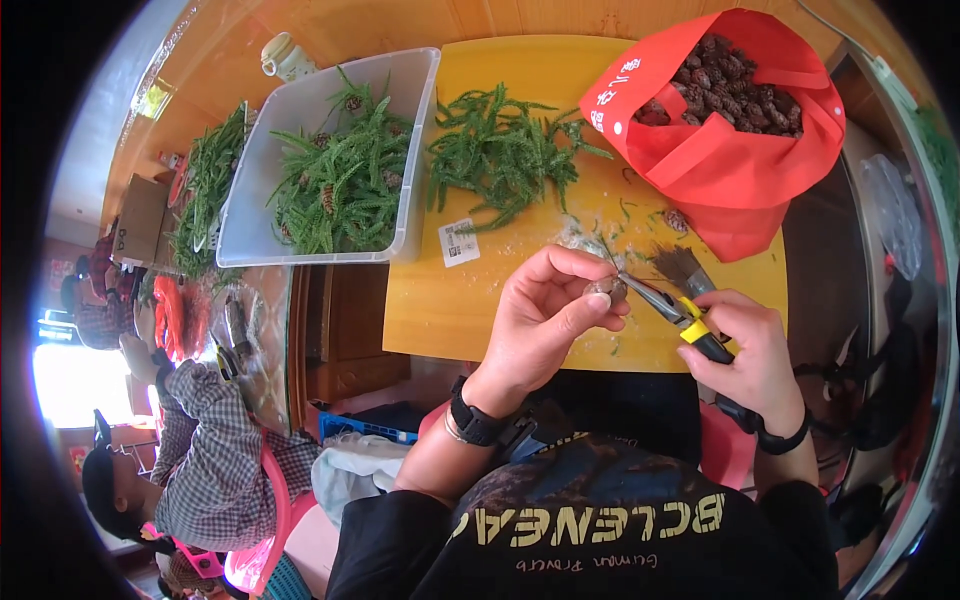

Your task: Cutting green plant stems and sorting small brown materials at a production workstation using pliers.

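Over the yellow table [420, 320], my left hand [540, 315] pinches a small brown pine cone [614, 289] between thumb and fingers, which partly cover it. My right hand [752, 350] is closed around pliers [690, 322] with yellow and black handles. Their jaws meet the top of the cone, where a thin dark strand sticks up; I cannot tell exactly what they grip. Just beyond my hands lies a brush [682, 266] with dark bristles. A loose pine cone [676, 220] rests farther back, among whitish crumbs and bits of green.
Green artificial sprigs [508, 150] are heaped at the back. A clear plastic bin [312, 258] on the left holds sprigs with cones. At back right stands a red bag [725, 180] full of pine cones. A white card [459, 243] lies nearby. Another person [225, 460] sits at left.
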`<control>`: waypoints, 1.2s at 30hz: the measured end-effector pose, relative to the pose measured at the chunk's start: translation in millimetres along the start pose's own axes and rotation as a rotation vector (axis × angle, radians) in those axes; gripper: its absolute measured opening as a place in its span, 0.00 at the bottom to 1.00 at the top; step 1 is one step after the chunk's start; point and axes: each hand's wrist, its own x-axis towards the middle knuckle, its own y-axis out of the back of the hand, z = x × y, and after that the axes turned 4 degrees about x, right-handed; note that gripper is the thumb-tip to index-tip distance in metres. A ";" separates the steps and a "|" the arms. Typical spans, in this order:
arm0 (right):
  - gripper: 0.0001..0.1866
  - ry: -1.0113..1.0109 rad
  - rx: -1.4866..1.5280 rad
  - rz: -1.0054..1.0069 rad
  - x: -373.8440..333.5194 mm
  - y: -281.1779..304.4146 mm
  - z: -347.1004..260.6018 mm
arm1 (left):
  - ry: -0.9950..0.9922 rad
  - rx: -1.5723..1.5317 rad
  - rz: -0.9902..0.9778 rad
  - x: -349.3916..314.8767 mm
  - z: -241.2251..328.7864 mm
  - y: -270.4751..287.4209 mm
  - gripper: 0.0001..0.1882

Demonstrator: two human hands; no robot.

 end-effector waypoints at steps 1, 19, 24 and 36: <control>0.12 0.001 -0.001 0.000 0.2 -0.2 0.3 | -0.001 0.000 -0.004 0.0 -0.1 0.2 0.10; 0.12 0.033 -0.026 0.021 2.3 -1.6 -0.7 | -0.006 0.018 -0.031 0.3 2.3 2.3 0.09; 0.11 0.082 -0.026 0.023 1.7 -2.4 2.5 | -0.023 0.089 0.006 0.5 -0.7 0.5 0.08; 0.09 -0.064 0.042 0.000 -3.0 -12.3 4.8 | -0.623 1.055 0.061 3.4 -1.8 -3.9 0.09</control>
